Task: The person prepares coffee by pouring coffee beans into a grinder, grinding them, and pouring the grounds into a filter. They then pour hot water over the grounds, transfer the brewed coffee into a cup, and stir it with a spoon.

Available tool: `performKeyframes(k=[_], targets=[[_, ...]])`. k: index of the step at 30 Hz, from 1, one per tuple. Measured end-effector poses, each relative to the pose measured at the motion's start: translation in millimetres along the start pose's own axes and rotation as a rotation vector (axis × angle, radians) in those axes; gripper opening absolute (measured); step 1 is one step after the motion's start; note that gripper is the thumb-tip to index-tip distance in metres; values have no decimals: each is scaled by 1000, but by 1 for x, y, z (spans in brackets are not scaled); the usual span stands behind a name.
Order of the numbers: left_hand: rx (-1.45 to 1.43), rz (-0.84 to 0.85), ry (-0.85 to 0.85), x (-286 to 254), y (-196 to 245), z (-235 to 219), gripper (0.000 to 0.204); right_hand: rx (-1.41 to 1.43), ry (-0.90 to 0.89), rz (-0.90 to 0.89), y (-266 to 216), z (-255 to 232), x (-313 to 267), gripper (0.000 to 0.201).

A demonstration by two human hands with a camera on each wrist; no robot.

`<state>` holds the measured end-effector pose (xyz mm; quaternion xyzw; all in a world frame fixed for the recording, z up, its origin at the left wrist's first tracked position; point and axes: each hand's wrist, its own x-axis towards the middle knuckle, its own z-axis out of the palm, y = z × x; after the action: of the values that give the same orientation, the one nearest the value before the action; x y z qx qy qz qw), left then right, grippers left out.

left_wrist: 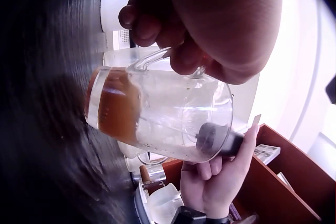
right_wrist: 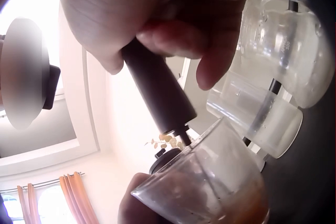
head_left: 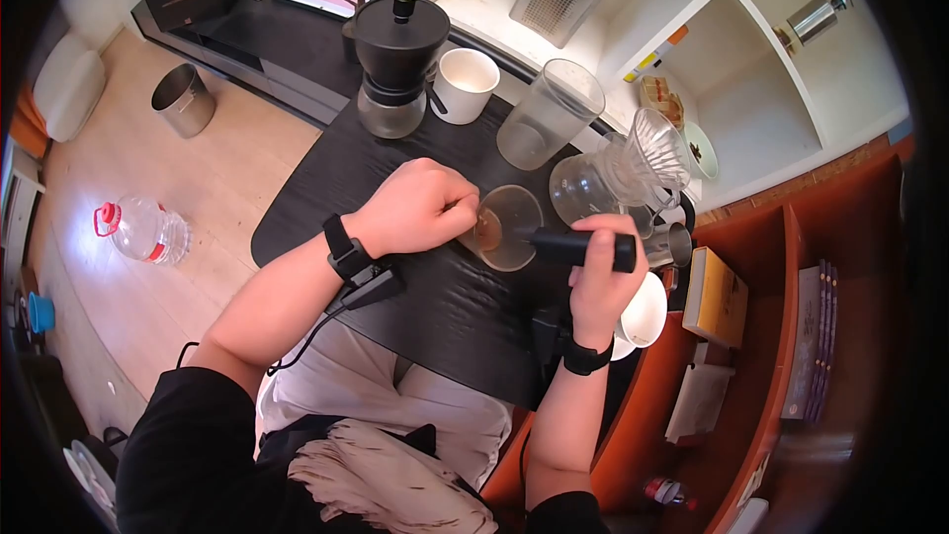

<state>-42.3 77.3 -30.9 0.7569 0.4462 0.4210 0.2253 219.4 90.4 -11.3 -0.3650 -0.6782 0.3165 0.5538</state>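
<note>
Gripping the handle (left_wrist: 152,58) of the glass mug (left_wrist: 163,121) with the left hand (head_left: 420,206), and clasping a black-handled stirrer (right_wrist: 160,92) in the right hand (head_left: 605,275). Looks like a stirring or frothing step, judging by the slim shaft (right_wrist: 182,133) slanting in at the mug's rim. Find the mug seemingly upright on the dark surface (head_left: 445,318), with brown liquid (left_wrist: 118,108) lying low in the bottom. Cannot tell the depth of the stirrer's tip from here.

To do this well, press the mug's base down lightly through the handle, leaving no room for spin or wobble. Bring the shaft nearer the vertical, well off the rim, so as not to chatter against the glass. Sink the tip fully into the liquid before any stirring; with so shallow a pool, expect splashing from a half-covered tip. Work near the middle, clear of sides and bottom alike, in small, slow circles. Mind the glass server (head_left: 583,193) and the clear tumbler (head_left: 552,117) near the mug: at the end, lift straight up, without swinging the stirrer towards them
</note>
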Motion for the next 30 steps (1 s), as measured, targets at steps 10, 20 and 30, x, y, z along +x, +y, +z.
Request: performKeyframes(k=[10,20,30], targets=[[-25,42,-44,0,0,0,22,122,46,102,-2,6,5,16],[-146,-117,42,-2,-13,4,22,96,50,79,-8,16,2,19],[-118,4,-24,-4,-15,0,19,37,-120,86,-17,4,2,19]])
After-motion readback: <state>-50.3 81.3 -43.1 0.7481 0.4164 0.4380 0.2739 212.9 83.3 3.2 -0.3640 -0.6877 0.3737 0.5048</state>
